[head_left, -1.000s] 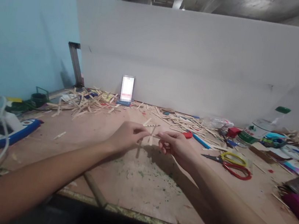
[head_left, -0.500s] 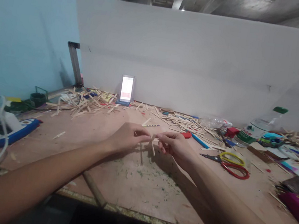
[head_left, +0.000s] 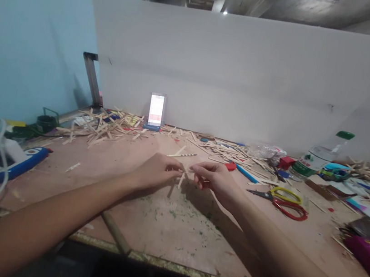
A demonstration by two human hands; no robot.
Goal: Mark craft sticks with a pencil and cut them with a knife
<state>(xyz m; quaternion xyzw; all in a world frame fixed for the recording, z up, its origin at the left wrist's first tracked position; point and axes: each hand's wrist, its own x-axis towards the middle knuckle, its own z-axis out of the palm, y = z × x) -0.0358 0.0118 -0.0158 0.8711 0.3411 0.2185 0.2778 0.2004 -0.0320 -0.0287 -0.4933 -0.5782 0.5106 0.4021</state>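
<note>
Scissors [head_left: 281, 201] rt; bottle [head_left: 320, 158] far rt; glue gun [head_left: 12, 164] lt.

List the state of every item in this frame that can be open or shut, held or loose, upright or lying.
left hand: fingers pinched on the small wooden stick.
right hand: fingers pinched on the same stick.
small wooden stick: held above the table, tilted.
scissors: lying flat, blades look closed.
water bottle: leaning, green cap on.
phone: propped upright, screen lit.
glue gun: lying on its side.

Pale blue wall [head_left: 19, 42], white backboard [head_left: 249, 74], dim littered wooden worktable [head_left: 160, 217].
</note>
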